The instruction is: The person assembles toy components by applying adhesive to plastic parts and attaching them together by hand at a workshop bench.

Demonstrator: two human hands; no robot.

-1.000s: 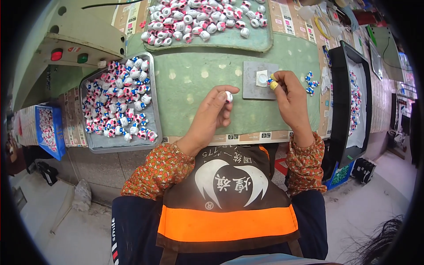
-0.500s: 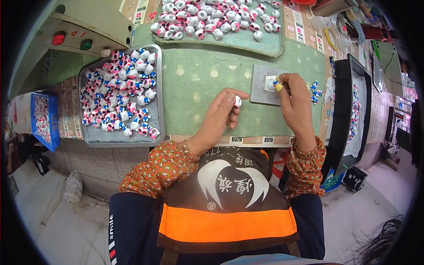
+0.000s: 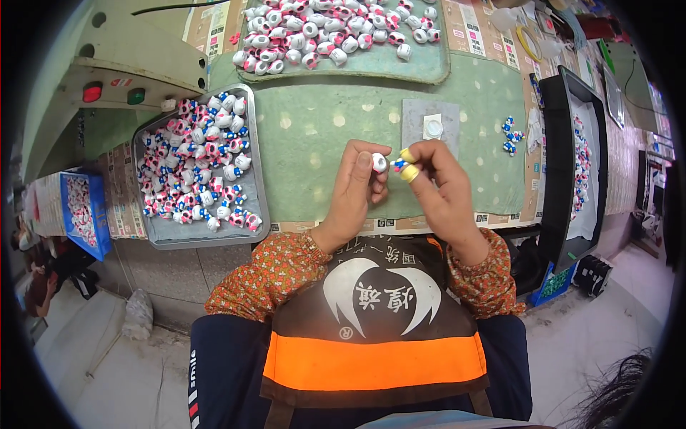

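Note:
Between thumb and fingers, my left hand [image 3: 351,187] grips a small white figurine head [image 3: 379,163] with its dark round opening showing. Close beside it, my right hand [image 3: 444,191] pinches a small blue-and-white figurine body [image 3: 400,165], partly covered by fingertips in yellow finger covers [image 3: 409,172]. The two pieces are a short gap apart. Beyond my right hand a small round white dish [image 3: 433,126] rests on a square grey plate [image 3: 449,114]. Several loose blue-and-white bodies [image 3: 511,136] lie right of the plate.
At left, a metal tray [image 3: 261,193] holds assembled pink, white and blue figurines. A green tray [image 3: 357,74] of loose heads lies at the back. A black bin [image 3: 554,179] stands right; a machine with red and green buttons [image 3: 136,96] looms upper left.
My right hand has moved left and nearer from the white dish to beside the head, carrying the body. My left hand stays nearly in place, holding the head. The whole view has shifted slightly.

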